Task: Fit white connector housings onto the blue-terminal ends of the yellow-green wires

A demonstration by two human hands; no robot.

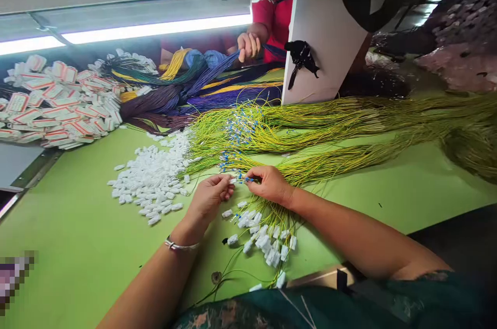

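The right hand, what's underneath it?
Yellow-green wires emerge beneath the right hand, spreading toward white connectors; whatever the palm directly covers is hidden.

We've got a flat light-green counter (77, 236), a long glowing white tube light (155, 28), plus an upright white panel (330, 18).

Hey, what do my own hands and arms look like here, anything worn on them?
Your left hand and right hand are ungloved, the forearms bare. A silver-coloured bracelet sits on the left wrist; dark green clothing shows beyond the right forearm.
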